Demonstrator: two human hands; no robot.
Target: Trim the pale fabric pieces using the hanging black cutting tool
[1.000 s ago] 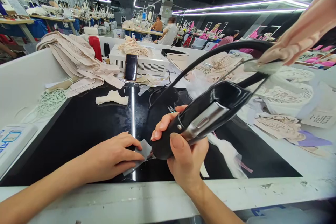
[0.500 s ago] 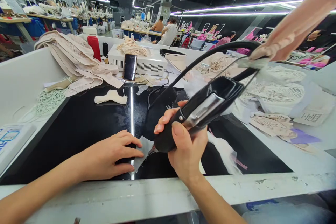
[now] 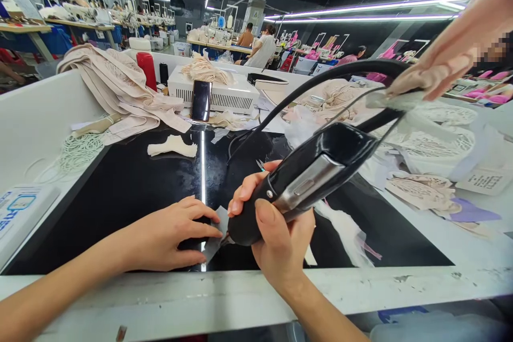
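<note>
My right hand [image 3: 280, 230] is wrapped round a black corded handheld tool [image 3: 308, 181] with a silver side plate and a thin metal tip. The tool slants down to the left. Its tip touches or nearly touches the edge of a small thin greyish-white fabric piece [image 3: 214, 243]. My left hand [image 3: 180, 235] lies palm down, fingers apart, with its fingertips pressing this piece onto the glossy black work surface [image 3: 132, 187]. The fabric lies partly hidden under my fingers. A beige cloth strap [image 3: 441, 69] hangs from above and is tied at the tool's cable [image 3: 296, 91].
Beyond my hands lie a cream fabric scrap [image 3: 172, 145], small snips [image 3: 260, 164] and a phone [image 3: 201, 100] leaning on a white vented box [image 3: 236, 97]. Beige cut fabric [image 3: 108, 80] is heaped back left, lace pieces [image 3: 433, 133] at right. A white strip [image 3: 344, 230] lies right of the tool.
The tool in my right hand has moved slightly left and toward me, its tip travelling down along the fabric edge. My left hand keeps its place on the fabric.
</note>
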